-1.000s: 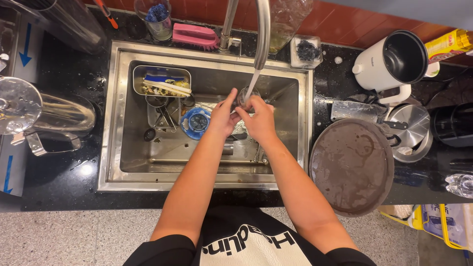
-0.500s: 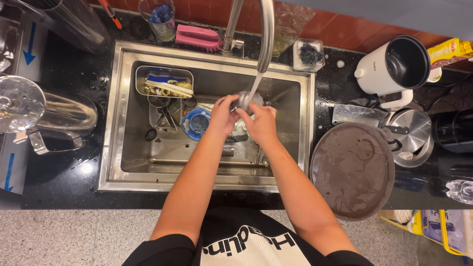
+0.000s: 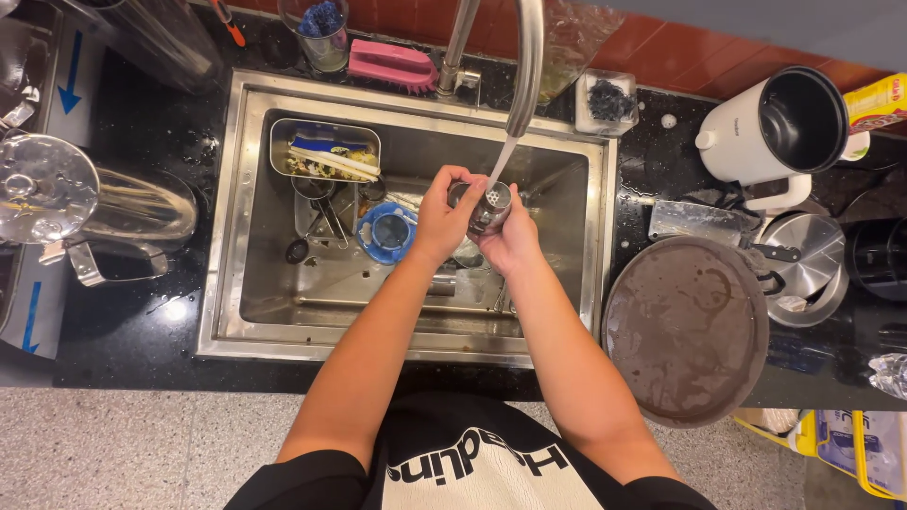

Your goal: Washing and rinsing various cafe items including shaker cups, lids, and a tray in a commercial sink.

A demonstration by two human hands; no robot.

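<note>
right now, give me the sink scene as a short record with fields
left hand: holds the metal strainer cup from the left
right hand: grips the cup from below
water: runs from the tap onto the cup's holed end
in the sink: tray of scraps, blue bowl
counter right: round brown pan, white kettle
behind the sink: pink brush

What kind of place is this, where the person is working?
Most likely a kitchen, at the washing-up spot. A steel sink holds dirty dishes, the tap runs water over a small metal strainer held in both hands, and a white kettle and a round pan sit on the dark counter.
</note>
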